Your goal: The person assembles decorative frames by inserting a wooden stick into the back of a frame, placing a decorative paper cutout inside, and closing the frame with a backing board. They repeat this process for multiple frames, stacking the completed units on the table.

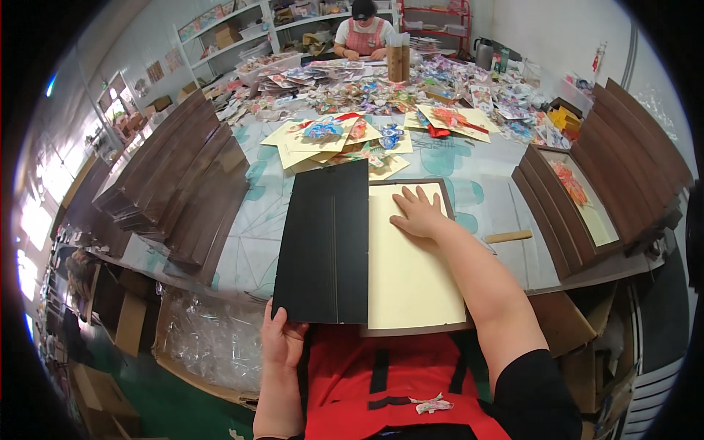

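My left hand [284, 339] grips the lower left corner of a black backing board [323, 242], fingers closed on its edge. The board is tilted beside a brown picture frame [422, 331] that lies at the table's near edge. Inside the frame is a cream sheet [414, 286]. On the upper part of that sheet my right hand [418, 214] rests with fingers spread, holding nothing. Just beyond the frame lie several cream cards with a blue paper flower [324, 129] and other colourful cut-outs.
Stacked brown frames stand at left [172, 183] and right; one right-hand frame [603, 233] shows an orange flower. A wooden-handled tool [510, 236] lies right of my forearm. Cut-outs cover the far table, where another person [363, 33] works. A carton of clear plastic [209, 337] stands below.
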Motion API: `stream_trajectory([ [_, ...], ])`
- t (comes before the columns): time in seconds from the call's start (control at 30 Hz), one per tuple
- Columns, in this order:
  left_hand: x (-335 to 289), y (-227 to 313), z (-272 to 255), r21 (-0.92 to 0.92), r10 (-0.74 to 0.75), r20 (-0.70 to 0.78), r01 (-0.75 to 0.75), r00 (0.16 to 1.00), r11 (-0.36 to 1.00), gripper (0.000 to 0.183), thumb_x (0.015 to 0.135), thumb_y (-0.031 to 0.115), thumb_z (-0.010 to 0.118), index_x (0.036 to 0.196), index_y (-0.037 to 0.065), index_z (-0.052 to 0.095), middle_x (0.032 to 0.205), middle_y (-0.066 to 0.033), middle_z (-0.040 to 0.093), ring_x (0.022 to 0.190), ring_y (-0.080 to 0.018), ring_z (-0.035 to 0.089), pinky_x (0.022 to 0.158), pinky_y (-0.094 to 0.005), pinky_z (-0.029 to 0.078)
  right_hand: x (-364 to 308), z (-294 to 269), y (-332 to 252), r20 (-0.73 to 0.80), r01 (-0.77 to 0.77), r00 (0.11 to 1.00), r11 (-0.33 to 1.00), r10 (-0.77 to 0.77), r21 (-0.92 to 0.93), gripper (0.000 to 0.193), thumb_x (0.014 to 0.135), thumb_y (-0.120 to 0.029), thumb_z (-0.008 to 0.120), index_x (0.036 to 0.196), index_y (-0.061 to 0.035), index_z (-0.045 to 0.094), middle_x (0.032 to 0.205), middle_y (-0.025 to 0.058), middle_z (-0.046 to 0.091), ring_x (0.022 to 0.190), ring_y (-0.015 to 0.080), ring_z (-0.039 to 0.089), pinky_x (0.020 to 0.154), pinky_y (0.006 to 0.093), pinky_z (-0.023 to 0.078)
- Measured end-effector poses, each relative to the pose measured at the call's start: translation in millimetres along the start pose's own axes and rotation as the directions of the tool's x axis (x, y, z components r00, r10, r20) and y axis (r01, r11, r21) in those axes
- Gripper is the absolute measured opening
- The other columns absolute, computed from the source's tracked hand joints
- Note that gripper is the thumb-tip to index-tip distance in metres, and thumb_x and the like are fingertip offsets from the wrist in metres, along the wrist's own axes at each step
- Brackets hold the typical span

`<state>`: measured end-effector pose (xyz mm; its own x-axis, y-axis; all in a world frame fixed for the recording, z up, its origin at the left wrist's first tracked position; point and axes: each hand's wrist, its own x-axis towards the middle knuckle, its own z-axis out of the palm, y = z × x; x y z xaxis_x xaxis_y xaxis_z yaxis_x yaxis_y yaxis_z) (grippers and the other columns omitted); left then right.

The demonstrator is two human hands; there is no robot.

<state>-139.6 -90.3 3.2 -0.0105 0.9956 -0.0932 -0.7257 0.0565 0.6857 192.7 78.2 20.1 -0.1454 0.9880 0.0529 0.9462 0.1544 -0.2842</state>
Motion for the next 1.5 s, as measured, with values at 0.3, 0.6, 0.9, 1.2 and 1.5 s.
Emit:
stream_trajectory([
  [0.3,-14.9,-21.8,43.0,0.112,-0.051,0.148,0.035,0.988,0.993,0.035,0.093,0.013,0.053,0.124,0.008,0.037,0.109,-0.0110,0.058,0.088,-0.0241,0.065,0.071,-0.0368,0.059,-109.7,-49.5,-52.1,0.103,-0.093,0.992,0.128,-0.074,0.988,0.046,0.092,-0.015,0.050,0.136,-0.0043,0.040,0.082,0.0047,0.062,0.053,0.0077,0.048,0.045,0.0208,0.035],
  [0.6,-2.3,-49.6,39.9,0.672,0.007,0.404,-0.302,0.915,0.676,0.042,0.094,0.010,0.053,0.133,-0.002,0.043,0.123,-0.0118,0.055,0.110,-0.0165,0.053,0.093,-0.0287,0.043,-160.1,-58.8,13.9,0.076,-0.125,0.948,0.142,0.309,0.982,0.051,0.085,-0.005,0.051,0.134,0.0010,0.042,0.070,-0.0038,0.054,0.047,0.0006,0.036,0.040,0.0160,0.025],
  [0.9,-2.7,-64.8,38.1,0.758,-0.033,0.475,-0.390,0.880,0.523,0.050,0.083,0.011,0.065,0.129,0.000,0.048,0.133,-0.0178,0.047,0.121,-0.0265,0.048,0.098,-0.0333,0.040,-135.0,-33.9,30.1,0.142,-0.244,0.939,0.315,0.314,0.917,0.052,0.081,-0.005,0.058,0.131,0.0011,0.045,0.066,-0.0007,0.050,0.052,0.0061,0.043,0.046,0.0226,0.035],
  [1.2,-4.4,-60.4,46.4,0.799,-0.020,0.517,-0.474,0.856,0.369,0.050,0.081,0.012,0.067,0.127,0.001,0.049,0.134,-0.0193,0.045,0.121,-0.0301,0.047,0.096,-0.0352,0.041,-145.0,-19.6,21.7,-0.287,-0.060,0.934,0.887,0.211,0.458,0.037,0.076,-0.011,0.069,0.108,0.0052,0.061,0.080,0.0098,0.058,0.068,0.0186,0.054,0.065,0.0299,0.045],
  [1.5,16.7,-58.1,78.2,0.695,-0.032,0.719,-0.717,0.694,0.058,0.054,0.082,0.011,0.064,0.130,-0.002,0.044,0.138,-0.0225,0.038,0.130,-0.0382,0.035,0.105,-0.0442,0.031,-166.5,18.2,28.7,-0.287,0.077,0.885,0.493,0.367,0.867,0.035,0.076,-0.001,0.061,0.111,-0.0006,0.060,0.104,0.0027,0.055,0.067,0.0078,0.043,0.063,0.0217,0.039],
])
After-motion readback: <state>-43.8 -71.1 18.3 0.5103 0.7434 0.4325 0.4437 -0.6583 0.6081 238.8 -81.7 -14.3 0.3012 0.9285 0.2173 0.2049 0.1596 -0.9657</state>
